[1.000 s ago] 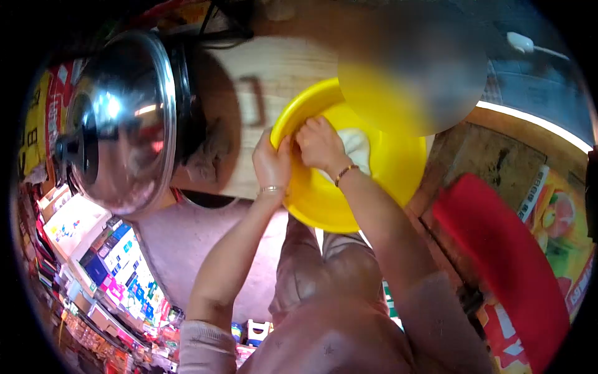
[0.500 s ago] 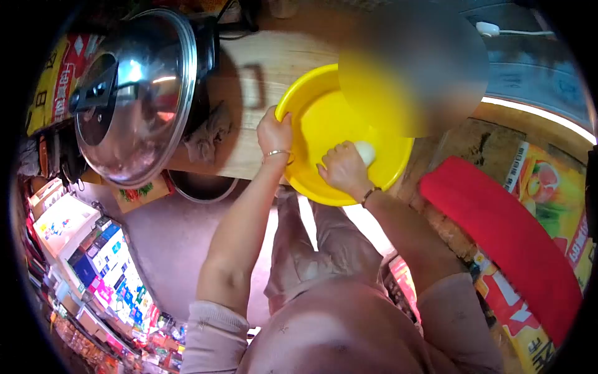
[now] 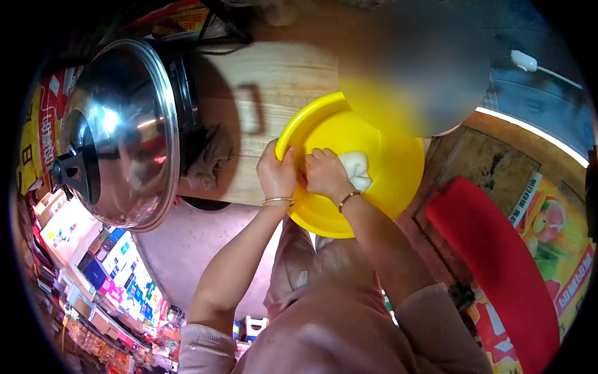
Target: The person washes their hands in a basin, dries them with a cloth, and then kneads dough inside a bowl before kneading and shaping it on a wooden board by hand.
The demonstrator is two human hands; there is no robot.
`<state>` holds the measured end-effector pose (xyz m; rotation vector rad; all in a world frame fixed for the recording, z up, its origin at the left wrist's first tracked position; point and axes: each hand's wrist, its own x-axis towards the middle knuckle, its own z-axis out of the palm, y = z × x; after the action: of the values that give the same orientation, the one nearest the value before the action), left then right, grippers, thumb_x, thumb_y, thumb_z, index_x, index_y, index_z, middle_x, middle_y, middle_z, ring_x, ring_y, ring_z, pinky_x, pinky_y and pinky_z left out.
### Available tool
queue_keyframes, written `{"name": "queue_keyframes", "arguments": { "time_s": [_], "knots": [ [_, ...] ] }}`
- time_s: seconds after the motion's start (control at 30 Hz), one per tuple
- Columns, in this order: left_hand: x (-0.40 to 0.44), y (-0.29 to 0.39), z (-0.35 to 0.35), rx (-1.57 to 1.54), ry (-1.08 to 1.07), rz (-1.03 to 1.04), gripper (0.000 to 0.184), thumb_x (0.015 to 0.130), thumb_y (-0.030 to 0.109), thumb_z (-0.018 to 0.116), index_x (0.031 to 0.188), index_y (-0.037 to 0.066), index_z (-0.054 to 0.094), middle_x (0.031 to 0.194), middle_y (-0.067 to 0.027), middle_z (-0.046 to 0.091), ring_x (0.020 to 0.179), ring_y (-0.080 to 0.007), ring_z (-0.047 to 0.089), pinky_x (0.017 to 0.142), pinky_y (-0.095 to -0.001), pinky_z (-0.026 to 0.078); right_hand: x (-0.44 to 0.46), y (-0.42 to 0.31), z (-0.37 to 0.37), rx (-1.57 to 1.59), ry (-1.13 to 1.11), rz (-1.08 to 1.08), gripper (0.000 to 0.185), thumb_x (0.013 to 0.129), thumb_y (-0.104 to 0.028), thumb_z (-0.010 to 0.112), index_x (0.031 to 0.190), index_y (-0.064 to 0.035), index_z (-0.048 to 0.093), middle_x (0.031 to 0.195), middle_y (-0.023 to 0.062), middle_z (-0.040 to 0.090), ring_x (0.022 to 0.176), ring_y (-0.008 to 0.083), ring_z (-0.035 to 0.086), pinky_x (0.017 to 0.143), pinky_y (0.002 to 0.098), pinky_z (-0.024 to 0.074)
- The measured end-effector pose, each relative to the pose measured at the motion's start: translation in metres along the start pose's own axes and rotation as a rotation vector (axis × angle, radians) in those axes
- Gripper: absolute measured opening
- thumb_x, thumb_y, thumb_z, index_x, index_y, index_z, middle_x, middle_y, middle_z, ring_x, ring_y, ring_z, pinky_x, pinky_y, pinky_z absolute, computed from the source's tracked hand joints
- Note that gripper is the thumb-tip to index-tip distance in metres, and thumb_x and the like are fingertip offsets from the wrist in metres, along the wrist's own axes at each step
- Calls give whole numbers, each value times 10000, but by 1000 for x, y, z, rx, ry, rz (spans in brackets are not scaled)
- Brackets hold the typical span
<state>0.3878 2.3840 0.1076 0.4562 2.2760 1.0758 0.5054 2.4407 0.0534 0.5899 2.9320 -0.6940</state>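
Note:
A yellow plastic basin (image 3: 393,174) rests on the wooden board in front of my body. My left hand (image 3: 276,174) grips its left rim, thumb over the inside edge. In the basin lies a white lump of dough (image 3: 356,167), smooth and folded. My right hand (image 3: 325,174) is down inside, its curled fingers against the left side of the dough; the fingertips are partly hidden. A blurred patch covers the basin's upper right part.
To the left stands a cooking pot with a shiny domed lid (image 3: 124,134), a grey cloth (image 3: 208,163) beside it. The board (image 3: 274,68) runs under the basin. At right lie a long red object (image 3: 498,268) and a printed carton (image 3: 548,230). A white plug (image 3: 523,60) sits upper right.
My right hand has shifted left within the basin, and more of the dough shows, now folded rather than round. My left hand stays on the rim. The view has tilted a little.

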Motion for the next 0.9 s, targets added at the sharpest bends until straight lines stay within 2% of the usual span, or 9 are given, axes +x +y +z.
{"name": "queue_keyframes", "arguments": {
  "time_s": [0.3,0.37,0.4,0.47,0.57,0.67,0.73,0.8,0.9],
  "knots": [
    [-7,-8,-4,60,22,80,188,809,99,631,966,-5,631,855,-219,650,816,-374,636,734,-404,500,22,2,12,-88,-173,-45,177,697,-267,625,706,-100,681,792,90,644,868,241,584,781,357,458],
    [-2,-7,-1,52,49,91,190,805,129,644,960,19,634,860,-213,650,832,-387,626,733,-419,496,37,7,-16,452,-295,322,263,753,-317,615,757,-65,690,851,122,658,918,285,601,804,398,480],
    [-4,-7,1,35,56,92,190,805,129,644,960,19,634,860,-213,650,832,-387,626,733,-419,496,31,16,-25,435,-295,318,263,753,-317,615,757,-65,690,851,122,658,918,285,601,804,398,480],
    [-3,-9,2,59,72,106,183,801,133,651,959,42,637,862,-203,651,839,-387,624,731,-424,494,19,36,-47,23,266,625,359,805,-380,594,786,-34,688,879,143,657,914,326,608,790,432,490],
    [-6,-6,2,58,100,61,190,800,133,651,970,50,637,867,-198,652,838,-384,624,731,-422,494,5,13,-24,-201,276,921,379,828,-395,584,837,-29,684,876,144,652,885,331,609,762,454,496],
    [-5,-9,3,137,132,63,177,807,141,643,962,57,634,873,-201,651,841,-386,624,734,-434,492,1,-7,-37,-100,24,630,300,837,-331,582,849,-46,673,871,121,642,906,305,588,774,461,477],
    [-6,-19,9,69,155,70,183,809,152,642,960,50,624,874,-207,650,842,-391,623,734,-443,490,-14,-17,-24,-82,285,277,113,801,-192,603,734,-102,618,795,58,588,870,253,538,802,400,407],
    [-5,-20,7,16,177,77,192,811,162,641,958,42,613,875,-214,649,842,-396,622,734,-452,488,-17,-12,-11,-36,544,136,93,752,-161,646,708,-86,613,756,86,582,792,295,548,754,433,418],
    [-2,-15,-1,107,47,91,229,819,176,632,994,33,598,887,-229,646,870,-399,618,749,-460,483,19,8,-6,-160,541,311,103,793,-183,605,718,-111,599,759,41,566,828,235,525,816,396,376]
  ]
}}
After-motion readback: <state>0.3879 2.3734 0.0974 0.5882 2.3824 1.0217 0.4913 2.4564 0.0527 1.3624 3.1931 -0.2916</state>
